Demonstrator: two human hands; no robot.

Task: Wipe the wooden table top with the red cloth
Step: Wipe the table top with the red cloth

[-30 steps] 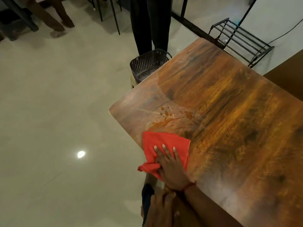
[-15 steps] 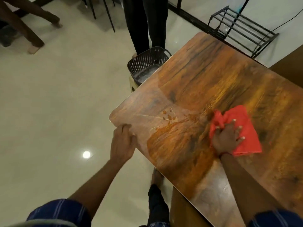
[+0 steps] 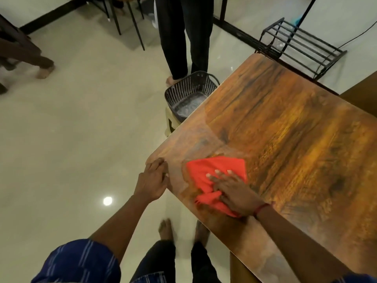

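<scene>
Fingers (image 3: 223,178) of right hand (image 3: 234,188) pressing flat and spread on red cloth (image 3: 214,170) lying near table (image 3: 295,139) corner, left hand (image 3: 152,180) gripping table edge just beside red cloth, curling over it

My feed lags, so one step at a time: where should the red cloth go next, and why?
Probably slide the red cloth a little left, toward the near corner of the table top. The right hand presses flat on it, and a brownish smear shows just past the cloth's left edge, between it and the left hand gripping the corner.
</scene>
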